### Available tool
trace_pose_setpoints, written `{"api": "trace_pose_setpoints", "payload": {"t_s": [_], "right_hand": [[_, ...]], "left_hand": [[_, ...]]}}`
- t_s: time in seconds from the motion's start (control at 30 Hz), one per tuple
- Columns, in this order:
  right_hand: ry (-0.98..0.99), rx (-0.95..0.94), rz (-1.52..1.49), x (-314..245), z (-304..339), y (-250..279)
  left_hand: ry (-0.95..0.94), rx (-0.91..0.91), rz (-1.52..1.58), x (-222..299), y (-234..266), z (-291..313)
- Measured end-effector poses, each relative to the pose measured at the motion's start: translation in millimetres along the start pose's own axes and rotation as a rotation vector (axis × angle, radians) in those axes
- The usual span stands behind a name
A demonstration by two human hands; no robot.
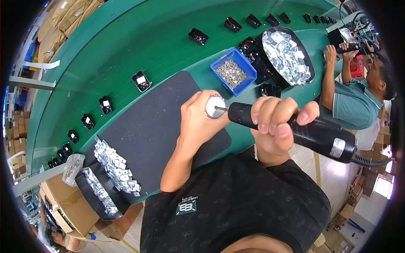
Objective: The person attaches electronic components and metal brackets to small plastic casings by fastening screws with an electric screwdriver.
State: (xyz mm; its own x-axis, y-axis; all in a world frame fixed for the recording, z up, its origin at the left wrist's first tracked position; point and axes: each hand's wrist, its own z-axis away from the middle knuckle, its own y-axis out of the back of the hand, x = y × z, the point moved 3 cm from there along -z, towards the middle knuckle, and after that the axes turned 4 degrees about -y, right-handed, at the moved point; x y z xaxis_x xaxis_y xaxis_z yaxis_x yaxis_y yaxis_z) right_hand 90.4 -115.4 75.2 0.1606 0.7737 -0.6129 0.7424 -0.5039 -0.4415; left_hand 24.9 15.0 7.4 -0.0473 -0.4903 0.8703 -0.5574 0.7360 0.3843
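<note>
My left hand (197,120) is wrapped around a small part with a round, whitish end face (214,103), which points toward the tool. Most of that part is hidden inside my fingers. In my right hand (274,120) is a black electric screwdriver (322,137), gripped round its body and lying almost level, with its cable leaving at the right. Its thin bit (222,109) reaches left to the round face and appears to touch it near the middle. Whether a screw sits at the tip, I cannot tell.
Beyond my hands stands a blue bin (243,87) of screws, beside a black tub (280,79) heaped with silver plates. More plates (116,166) lie left on the dark mat (160,105). Black housings line the green conveyor (126,46). A co-worker (358,103) works at right.
</note>
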Motion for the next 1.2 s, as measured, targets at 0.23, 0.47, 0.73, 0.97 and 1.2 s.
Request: {"api": "trace_pose_setpoints", "payload": {"t_s": [0.23, 0.47, 0.73, 0.97, 1.2], "right_hand": [[-0.093, 0.12, -0.126, 2, -10, 12], [-0.097, 0.102, -0.17, 11, -20, 25], [-0.268, 0.262, -0.252, 23, -30, 35], [-0.433, 0.212, -0.023, 31, -44, 25], [-0.577, 0.034, 0.034, 36, -62, 6]], "left_hand": [[-0.064, -0.055, 0.073, 6, 2, 2], [-0.074, -0.091, 0.091, 10, 0, 1], [-0.129, -0.154, 0.021, 10, -3, 5], [-0.087, -0.234, -0.045, 7, -7, 7], [-0.075, -0.35, -0.014, 11, -9, 4]]}}
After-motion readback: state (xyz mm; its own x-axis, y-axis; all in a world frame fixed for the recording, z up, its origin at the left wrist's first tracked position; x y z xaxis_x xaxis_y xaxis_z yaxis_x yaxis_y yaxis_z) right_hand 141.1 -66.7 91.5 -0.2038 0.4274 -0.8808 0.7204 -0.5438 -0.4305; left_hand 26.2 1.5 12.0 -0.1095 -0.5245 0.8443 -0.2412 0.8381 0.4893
